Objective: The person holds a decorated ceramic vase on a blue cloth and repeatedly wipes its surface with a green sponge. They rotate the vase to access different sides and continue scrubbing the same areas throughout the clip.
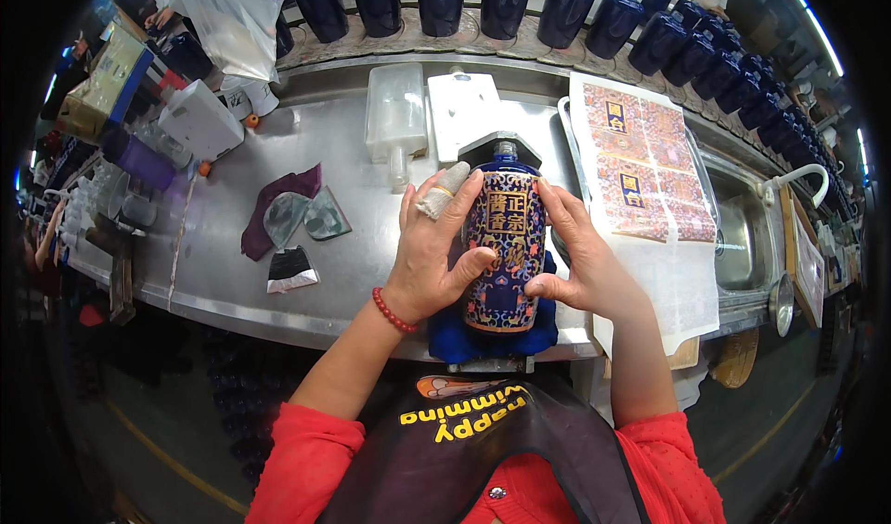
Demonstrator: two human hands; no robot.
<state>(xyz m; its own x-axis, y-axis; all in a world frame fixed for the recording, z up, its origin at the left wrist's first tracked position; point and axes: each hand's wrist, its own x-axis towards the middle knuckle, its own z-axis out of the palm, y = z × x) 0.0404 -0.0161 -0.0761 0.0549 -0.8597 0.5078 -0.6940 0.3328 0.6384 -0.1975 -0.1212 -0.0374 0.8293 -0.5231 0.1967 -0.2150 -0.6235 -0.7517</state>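
A dark blue glass bottle (501,292) with a colourful floral decal and gold characters lies tilted, its clear neck pointing away from me. Blue cloth (458,343) padding shows beneath and beside it. My left hand (429,262) holds its left side, thumb across the decal, one finger wrapped in pale cloth (444,193) with a band. From the right, my right hand (587,269) grips the bottle, fingers stretched along its upper side and thumb on the front. The bottle's underside is hidden.
Decal sheets (640,162) lie on white paper at the right, next to a sink (747,245). Scraper-like pieces (302,216) and a purple cloth sit at left. Beyond stand a clear square bottle (394,111), a white block (464,106) and a curved row of blue bottles (441,0).
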